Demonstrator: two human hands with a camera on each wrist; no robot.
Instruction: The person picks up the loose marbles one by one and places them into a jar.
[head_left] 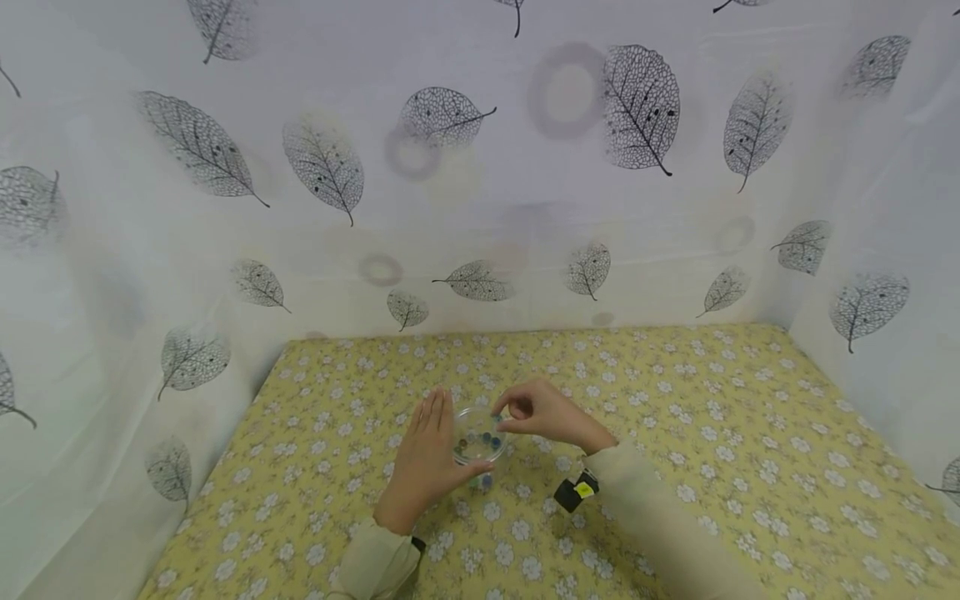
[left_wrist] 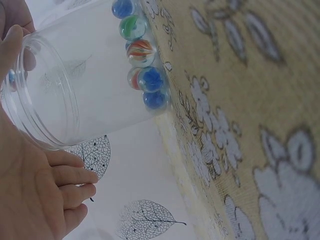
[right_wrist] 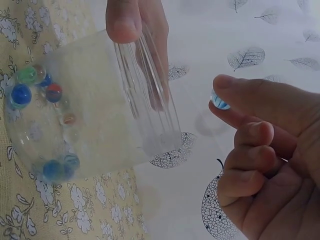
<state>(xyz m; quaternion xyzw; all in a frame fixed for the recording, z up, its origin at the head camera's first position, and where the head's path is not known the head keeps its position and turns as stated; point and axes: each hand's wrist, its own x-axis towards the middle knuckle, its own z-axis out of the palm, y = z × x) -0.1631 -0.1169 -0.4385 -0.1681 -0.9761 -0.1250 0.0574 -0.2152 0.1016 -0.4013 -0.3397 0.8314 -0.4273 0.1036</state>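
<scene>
A clear jar [left_wrist: 102, 75] without a lid stands upright on the flowered cloth. Several glass marbles [left_wrist: 141, 53] lie on its bottom, blue, green and orange-red among them. My left hand [head_left: 426, 458] rests against the jar's rim, fingers straight along the left side and thumb across the near side. Just off the rim, on the right, my right hand [head_left: 553, 414] pinches a clear and light-blue marble [right_wrist: 220, 101] between thumb and index finger. Its other fingers are curled loosely, apart from the jar.
A yellow cloth with white flowers [head_left: 675, 467] covers the table. Behind and on both sides hangs a whitish curtain [head_left: 525, 192] printed with dark leaves. A black device with a yellow label [head_left: 577, 490] sits at my right wrist.
</scene>
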